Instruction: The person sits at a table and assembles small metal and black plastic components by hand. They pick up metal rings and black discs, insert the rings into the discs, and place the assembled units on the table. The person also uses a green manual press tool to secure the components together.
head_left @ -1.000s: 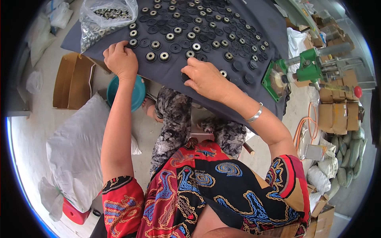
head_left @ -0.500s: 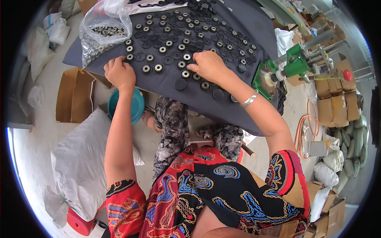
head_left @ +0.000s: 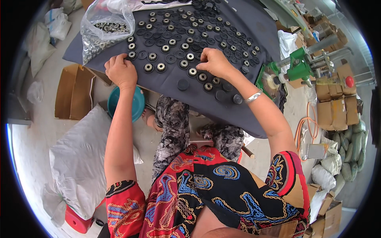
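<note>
As left hand curls beside wheels, right hand half-closed, grip hidden

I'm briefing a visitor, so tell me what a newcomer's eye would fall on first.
Probably the black discs, many fitted with shiny metal rings, spread across the dark tabletop. Next, the green machine with a red knob at the tabletop's right edge, and the clear bag of metal parts at the upper left. The boldly patterned shirt fills the bottom centre.
</note>
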{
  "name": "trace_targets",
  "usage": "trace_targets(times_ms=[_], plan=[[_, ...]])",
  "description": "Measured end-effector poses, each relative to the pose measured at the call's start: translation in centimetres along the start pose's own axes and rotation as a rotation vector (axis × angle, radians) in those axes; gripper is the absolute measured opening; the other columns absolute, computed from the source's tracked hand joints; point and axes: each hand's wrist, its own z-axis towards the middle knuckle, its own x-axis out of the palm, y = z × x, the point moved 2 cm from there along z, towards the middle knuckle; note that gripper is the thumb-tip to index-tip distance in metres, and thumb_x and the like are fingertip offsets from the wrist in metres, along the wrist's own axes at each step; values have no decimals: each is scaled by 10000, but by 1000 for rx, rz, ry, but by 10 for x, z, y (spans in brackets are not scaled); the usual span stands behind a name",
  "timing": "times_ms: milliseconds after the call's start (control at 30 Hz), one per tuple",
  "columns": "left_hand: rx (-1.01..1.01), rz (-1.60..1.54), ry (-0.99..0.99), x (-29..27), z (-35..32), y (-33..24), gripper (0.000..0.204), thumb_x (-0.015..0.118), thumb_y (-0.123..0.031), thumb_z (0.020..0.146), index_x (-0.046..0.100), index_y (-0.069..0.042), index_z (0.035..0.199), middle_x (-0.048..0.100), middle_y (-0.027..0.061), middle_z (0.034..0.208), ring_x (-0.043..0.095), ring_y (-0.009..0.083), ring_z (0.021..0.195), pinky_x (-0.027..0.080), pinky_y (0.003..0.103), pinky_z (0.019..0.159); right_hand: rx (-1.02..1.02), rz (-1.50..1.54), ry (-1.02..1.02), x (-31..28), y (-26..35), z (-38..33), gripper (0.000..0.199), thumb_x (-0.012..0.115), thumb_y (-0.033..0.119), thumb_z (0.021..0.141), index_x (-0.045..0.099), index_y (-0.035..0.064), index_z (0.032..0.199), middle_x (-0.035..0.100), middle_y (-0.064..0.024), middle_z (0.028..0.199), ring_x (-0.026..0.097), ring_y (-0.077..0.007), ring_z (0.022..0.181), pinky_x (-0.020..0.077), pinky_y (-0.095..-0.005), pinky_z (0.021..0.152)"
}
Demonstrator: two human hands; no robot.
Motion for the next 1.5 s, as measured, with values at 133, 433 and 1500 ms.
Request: trace_targets(times_ms=[133,433,1500], plan=[[4,8,-4,0,0,0,142,604,-84,724,699,-145,809,651,12,889,554,261,943,427,404,785,-156,-196,-203,-9,3,-6,246,726,115,725,517,16,810,593,-139,819,595,-300,733,472,-383,653],[15,18,1,1,0,3,146,597,-77,726,696,-141,812,651,15,888,554,263,938,428,404,785,-300,-326,163,-12,2,-23,364,624,61,752,569,7,1108,544,-151,978,578,-324,905,468,-413,797],[29,18,29,2,-1,5,149,584,-95,741,696,-141,828,650,27,904,551,272,940,429,403,798,-281,-433,211,-25,6,-69,306,689,96,739,613,4,1021,560,-122,914,576,-316,851,452,-407,805]])
